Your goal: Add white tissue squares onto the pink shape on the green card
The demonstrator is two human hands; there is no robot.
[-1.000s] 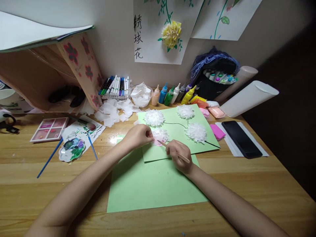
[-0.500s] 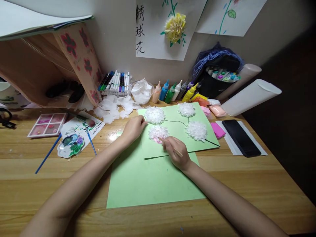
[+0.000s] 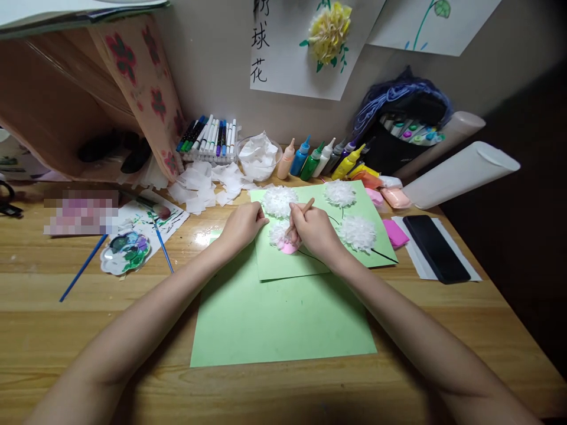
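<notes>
My right hand (image 3: 319,230) is closed round a slim wooden stick (image 3: 309,204), its lower end down at the lower-left white paper flower (image 3: 277,234). A pink patch (image 3: 289,248) shows at the base of that flower, partly behind my fingers. Curled at the left edge of the upper green paper (image 3: 287,268), my left hand (image 3: 243,227) pins or pinches that edge. Three more ruffled white flowers, at upper left (image 3: 280,202), upper right (image 3: 340,193) and lower right (image 3: 357,233), sit on the sheet with thin black stem lines.
Under it lies a larger green sheet (image 3: 283,324). Behind are white paper scraps (image 3: 195,186), a clear bowl of paper (image 3: 258,156), markers (image 3: 212,137) and paint bottles (image 3: 300,156). A phone (image 3: 436,248) lies right; a paint palette (image 3: 126,252) and brushes lie left.
My right hand has moved up and turned, so the stick now stands steeper over the lower-left flower. More of the pink patch shows. My left hand keeps its place on the paper edge.
</notes>
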